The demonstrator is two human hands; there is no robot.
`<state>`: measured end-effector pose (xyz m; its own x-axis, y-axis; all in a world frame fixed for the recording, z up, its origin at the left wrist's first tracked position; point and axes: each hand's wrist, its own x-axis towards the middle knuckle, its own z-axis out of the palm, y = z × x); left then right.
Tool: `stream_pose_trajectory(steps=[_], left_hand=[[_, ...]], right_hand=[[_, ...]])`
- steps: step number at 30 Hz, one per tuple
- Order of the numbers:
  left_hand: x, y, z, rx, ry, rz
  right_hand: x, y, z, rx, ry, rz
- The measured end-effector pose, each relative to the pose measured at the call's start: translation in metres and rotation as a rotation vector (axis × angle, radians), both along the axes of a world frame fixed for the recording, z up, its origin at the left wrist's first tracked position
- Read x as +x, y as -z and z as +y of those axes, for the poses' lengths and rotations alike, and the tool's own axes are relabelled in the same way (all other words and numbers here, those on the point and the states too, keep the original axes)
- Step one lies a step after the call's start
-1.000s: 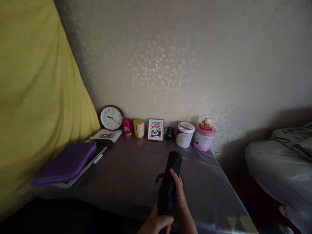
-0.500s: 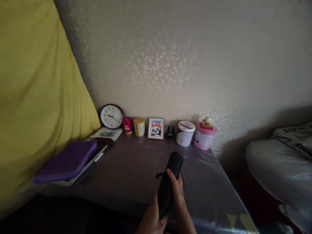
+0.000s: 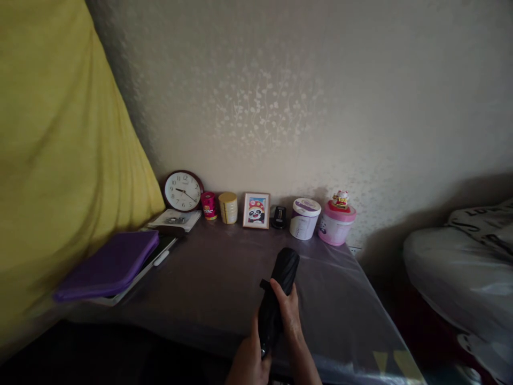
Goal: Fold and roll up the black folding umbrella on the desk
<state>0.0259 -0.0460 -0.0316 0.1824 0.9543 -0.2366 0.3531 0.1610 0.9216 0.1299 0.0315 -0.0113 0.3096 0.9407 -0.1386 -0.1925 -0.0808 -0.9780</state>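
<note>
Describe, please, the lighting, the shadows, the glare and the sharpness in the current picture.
Head view: dim light overall, nearly black below the near edge of the table; head view: pale glare on its shiny cover, mostly toward the right; head view: a soft dark shadow on the wall at right; head view: the black umbrella loses detail; head view: the purple folder looks soft at its near end.

black umbrella (image 3: 270,315) partly hidden, yellow cloth (image 3: 60,160) cropped
</note>
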Motion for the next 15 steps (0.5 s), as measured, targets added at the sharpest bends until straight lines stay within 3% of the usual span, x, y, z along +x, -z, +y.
stream_pose_trajectory(steps=[2, 5, 9, 11, 15], left_hand=[[-0.002, 0.001, 0.001, 0.056, 0.008, 0.075], [-0.006, -0.007, 0.002, 0.06, 0.038, -0.115], [-0.005, -0.017, 0.0, -0.179, 0.085, -0.332], [-0.003, -0.017, 0.0, -0.229, 0.071, -0.279], [-0.004, -0.014, 0.006, -0.129, -0.015, -0.072]], right_hand=[[-0.001, 0.002, 0.001, -0.019, 0.032, -0.025], [0.0, 0.004, 0.001, -0.047, 0.025, 0.004], [0.003, 0.004, 0.0, -0.055, -0.046, 0.083], [0.004, 0.004, 0.0, -0.044, -0.051, 0.057], [0.009, 0.006, 0.006, -0.003, -0.01, -0.144]])
